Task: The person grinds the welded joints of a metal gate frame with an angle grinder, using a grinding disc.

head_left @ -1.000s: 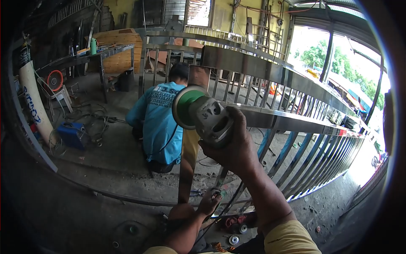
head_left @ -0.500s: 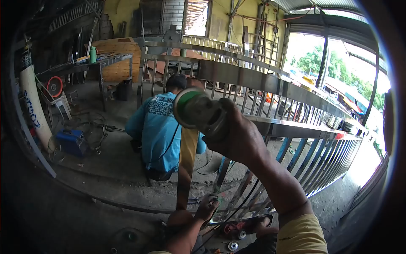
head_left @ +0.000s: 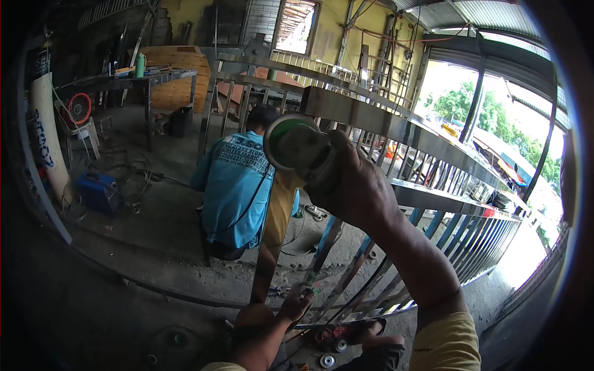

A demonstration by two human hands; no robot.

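Note:
In my raised right hand (head_left: pixel 352 185) is an angle grinder (head_left: pixel 309 154), my fingers wrapped round its body. Its round disc (head_left: pixel 281 139), green on the face, overlaps the top of an upright metal post (head_left: pixel 275 229). My left hand (head_left: pixel 297 304) is low, fingers closed beside the lower part of a shiny baluster (head_left: pixel 325 250); I cannot tell what they hold. The stainless steel railing (head_left: pixel 396 120) runs from the middle off to the right, with a lower rail (head_left: pixel 445 201) beneath its wide top rail.
A person in a blue shirt (head_left: pixel 235 188) crouches just beyond the post. Loose discs (head_left: pixel 327 360) lie on the floor near my legs. On the left are a blue machine (head_left: pixel 99 193) with cables, a tall cylinder (head_left: pixel 49 136), a red fan (head_left: pixel 79 108) and a workbench (head_left: pixel 148 80).
My view has tilted and shifted a little. The grinder in my right hand appears slightly further right and higher. My left hand stays low beside the railing.

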